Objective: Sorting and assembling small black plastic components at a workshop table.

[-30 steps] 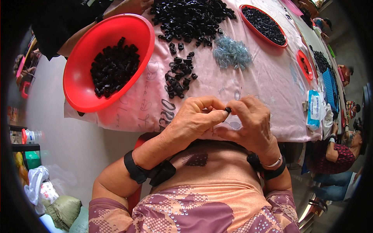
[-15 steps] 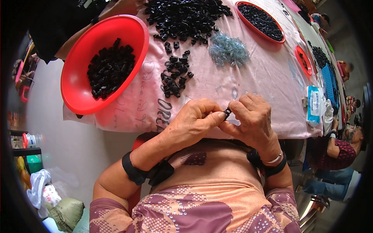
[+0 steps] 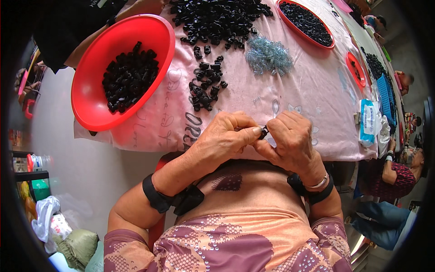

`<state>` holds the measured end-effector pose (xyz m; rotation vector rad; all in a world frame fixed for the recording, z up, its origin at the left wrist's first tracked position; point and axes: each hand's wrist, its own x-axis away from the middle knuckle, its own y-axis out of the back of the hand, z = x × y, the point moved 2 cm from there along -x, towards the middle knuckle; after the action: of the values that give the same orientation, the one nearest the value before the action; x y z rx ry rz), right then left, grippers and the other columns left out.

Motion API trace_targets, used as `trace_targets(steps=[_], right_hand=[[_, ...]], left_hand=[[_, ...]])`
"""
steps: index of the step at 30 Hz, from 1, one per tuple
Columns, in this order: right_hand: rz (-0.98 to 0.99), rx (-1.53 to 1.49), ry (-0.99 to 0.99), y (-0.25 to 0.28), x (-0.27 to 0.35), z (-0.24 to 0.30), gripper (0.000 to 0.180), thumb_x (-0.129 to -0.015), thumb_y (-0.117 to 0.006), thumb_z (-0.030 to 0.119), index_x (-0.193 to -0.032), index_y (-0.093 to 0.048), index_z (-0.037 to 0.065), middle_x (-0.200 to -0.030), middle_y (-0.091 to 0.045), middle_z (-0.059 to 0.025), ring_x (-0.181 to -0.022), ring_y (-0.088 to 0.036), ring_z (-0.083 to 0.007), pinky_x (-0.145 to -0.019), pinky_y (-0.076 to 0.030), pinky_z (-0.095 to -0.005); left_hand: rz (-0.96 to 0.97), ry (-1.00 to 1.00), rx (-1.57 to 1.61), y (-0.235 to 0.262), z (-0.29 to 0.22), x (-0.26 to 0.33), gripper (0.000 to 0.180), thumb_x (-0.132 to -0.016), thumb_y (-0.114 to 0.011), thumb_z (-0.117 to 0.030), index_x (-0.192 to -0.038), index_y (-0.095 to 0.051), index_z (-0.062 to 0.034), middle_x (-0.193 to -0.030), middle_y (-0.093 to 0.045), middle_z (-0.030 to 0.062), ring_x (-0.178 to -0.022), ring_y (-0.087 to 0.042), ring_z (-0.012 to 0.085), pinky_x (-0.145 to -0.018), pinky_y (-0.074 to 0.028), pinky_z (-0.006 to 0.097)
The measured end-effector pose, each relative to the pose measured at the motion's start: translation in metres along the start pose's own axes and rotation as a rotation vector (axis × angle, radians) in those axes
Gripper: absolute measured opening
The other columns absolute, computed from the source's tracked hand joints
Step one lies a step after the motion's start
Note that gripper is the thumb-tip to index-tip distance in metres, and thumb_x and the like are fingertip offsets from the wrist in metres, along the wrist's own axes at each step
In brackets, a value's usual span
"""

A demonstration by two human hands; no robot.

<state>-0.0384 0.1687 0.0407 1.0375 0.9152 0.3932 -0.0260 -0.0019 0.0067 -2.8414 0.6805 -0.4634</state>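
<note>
A small black plastic part [image 3: 263, 132] is pinched between my two hands just above the table's near edge. My left hand [image 3: 232, 133] grips it with thumb and forefinger from the left. My right hand [image 3: 287, 138] closes on its other side, with thumb and fingers curled. Most of the part is hidden by fingertips. Beyond my left hand lies a loose cluster of similar black parts [image 3: 206, 84]. A heap of small clear bluish coils, like springs [image 3: 269, 55], sits farther off in the middle.
At left a red basin [image 3: 90, 97] holds black parts. A large black pile [image 3: 217, 20] covers the far table. Red trays [image 3: 333, 45] [image 3: 362, 81] stand at far right, near a wipes packet [image 3: 366, 122] and blue basket [image 3: 386, 99]. Other people sit along the right.
My hands stay together on the black part, with only slight shifts of the fingers and the part between them. The view has shifted slightly; the piles look unchanged.
</note>
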Motion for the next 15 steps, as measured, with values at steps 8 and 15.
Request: trace_targets(steps=[8,15], right_hand=[[-0.02,-0.068,0.013,-0.005,0.0023,0.0001,0.026,-0.07,-0.071,0.021,-0.067,-0.049,0.007,-0.06,-0.048,-0.0082,-0.054,-0.052,-0.0261,-0.053,-0.042,-0.038],[-0.039,-0.058,-0.019,-0.004,0.0025,-0.0024,0.029,-0.073,-0.072,0.024,-0.066,-0.049,0.007,-0.059,-0.048,-0.0071,-0.053,-0.052,-0.0264,-0.052,-0.041,-0.0376]], left_hand=[[-0.018,-0.069,-0.064,-0.0012,0.0019,-0.0013,0.022,-0.095,-0.062,-0.024,-0.093,-0.067,-0.0022,-0.072,-0.053,-0.0063,-0.064,-0.046,0.0007,-0.053,-0.037,0.017],[-0.023,0.043,0.081,-0.0036,0.0017,-0.0004,0.025,-0.096,-0.057,-0.025,-0.09,-0.067,-0.0022,-0.069,-0.054,-0.0029,-0.059,-0.048,0.0028,-0.05,-0.038,0.019]])
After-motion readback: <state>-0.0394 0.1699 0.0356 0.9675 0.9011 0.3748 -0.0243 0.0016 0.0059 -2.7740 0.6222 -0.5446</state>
